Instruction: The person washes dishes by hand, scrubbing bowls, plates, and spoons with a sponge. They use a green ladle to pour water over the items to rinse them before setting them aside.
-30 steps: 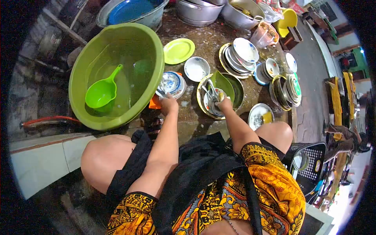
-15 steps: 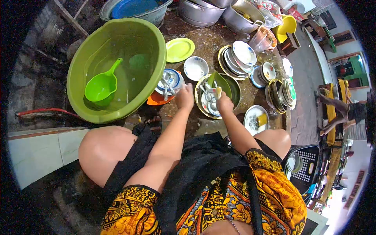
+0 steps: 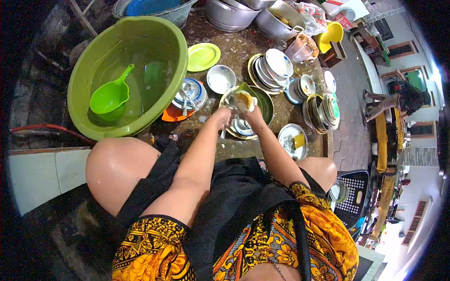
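My left hand (image 3: 223, 118) is closed on what looks like a metal spoon (image 3: 223, 134); one end sticks out below the fingers, and blur hides the rest. Close beside it, my right hand (image 3: 253, 118) grips a yellowish, foamy sponge (image 3: 245, 98). Both hands are over a stack of soapy plates (image 3: 244, 133) with a green bowl-like piece (image 3: 245, 88) on top. Behind the stack lies a dark green round dish (image 3: 267, 105). To the left, rinsed-looking bowls (image 3: 199, 97) hold spoons (image 3: 186, 99) on an orange dish (image 3: 174, 114).
A large green basin (image 3: 75, 105) holds water and a bright green dipper (image 3: 110, 97). Around the hands are a lime plate (image 3: 204, 56), a white bowl (image 3: 221, 78), stacked plates (image 3: 279, 63) and a foamy plate (image 3: 285, 138) with a yellow sponge (image 3: 299, 141). Metal pots (image 3: 229, 18) stand behind. Another person (image 3: 403, 96) is far right.
My left hand has moved from beside the bowls with spoons to the right, over the soapy plate stack. My right hand has brought the sponge next to it. The view has shifted slightly.
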Demonstrator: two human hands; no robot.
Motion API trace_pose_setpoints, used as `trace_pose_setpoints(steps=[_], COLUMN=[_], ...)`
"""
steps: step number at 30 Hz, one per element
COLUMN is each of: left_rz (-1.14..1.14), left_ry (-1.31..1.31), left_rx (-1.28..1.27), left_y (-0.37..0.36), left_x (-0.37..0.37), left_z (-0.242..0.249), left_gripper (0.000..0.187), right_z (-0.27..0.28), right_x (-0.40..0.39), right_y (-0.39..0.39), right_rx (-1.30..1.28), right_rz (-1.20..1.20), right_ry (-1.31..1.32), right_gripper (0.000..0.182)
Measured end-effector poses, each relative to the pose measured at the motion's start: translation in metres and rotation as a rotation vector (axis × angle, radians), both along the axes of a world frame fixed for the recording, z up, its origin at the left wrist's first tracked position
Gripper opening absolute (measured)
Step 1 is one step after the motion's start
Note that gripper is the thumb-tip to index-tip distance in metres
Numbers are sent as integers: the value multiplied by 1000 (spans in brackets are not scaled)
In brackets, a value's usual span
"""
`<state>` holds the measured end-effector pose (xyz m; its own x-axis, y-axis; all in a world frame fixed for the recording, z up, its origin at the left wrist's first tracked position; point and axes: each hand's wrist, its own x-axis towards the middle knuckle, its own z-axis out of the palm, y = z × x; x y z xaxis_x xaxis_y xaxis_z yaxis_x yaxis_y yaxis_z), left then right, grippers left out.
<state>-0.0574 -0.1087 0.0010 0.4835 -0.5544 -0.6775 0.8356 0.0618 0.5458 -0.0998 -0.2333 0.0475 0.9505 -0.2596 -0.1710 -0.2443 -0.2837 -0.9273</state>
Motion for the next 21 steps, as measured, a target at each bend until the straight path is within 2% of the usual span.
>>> trace_pose_setpoints(steps=[1,3,4,5,7,8,9,11,12,15,16,17,19,20,21], left_rz=[-78,-289,-292,-289,-335,-318,-322,-225,-246,-313,-325,-322,-295,-284,-280], left_ry=[-89,-170,-106,-101,-224,-242,-240,-5,154,166,50,53,234,159,160], left_rx=[35,96,-33,-32,28,-37,-39,-344,-541,-521,-469,-466,-651,-678,-677], left_y=[0,2,2,0,-5,-9,-5,9,16,16,17,20,24,27,30], left_x=[-7,-8,-7,-7,-11,-11,-11,-10,-5,-7,-10,-11,-10,-14,-12], left_z=[26,41,31,21,5,-14,-10,5,6,16,22,23,26,27,33], left_gripper=[12,10,11,11,15,19,19,18,17,20,19,19,17,18,18], right_z=[-2,-7,-19,-31,15,-1,-2,-7,-7,15,13,15,30,30,26], right_x=[1,4,6,7,3,7,7,9,9,9,13,16,20,22,23], right_y=[2,5,-4,-12,3,-7,-7,-1,7,1,-3,-3,6,7,5], right_rx=[-1,-41,-73,-185,-217,-263,-264,254,382,478,493,582,1068,1069,1231], right_rz=[2,6,-64,-105,-214,-248,-253,-190,-168,-235,-223,-254,-227,-226,-113], right_ry=[1,-147,-8,-111,-144,-70,-67,4,45,108,-25,-43,-17,-14,-35], right_gripper=[27,35,34,30,29,29,29,30,32,32,32,28,26,26,28])
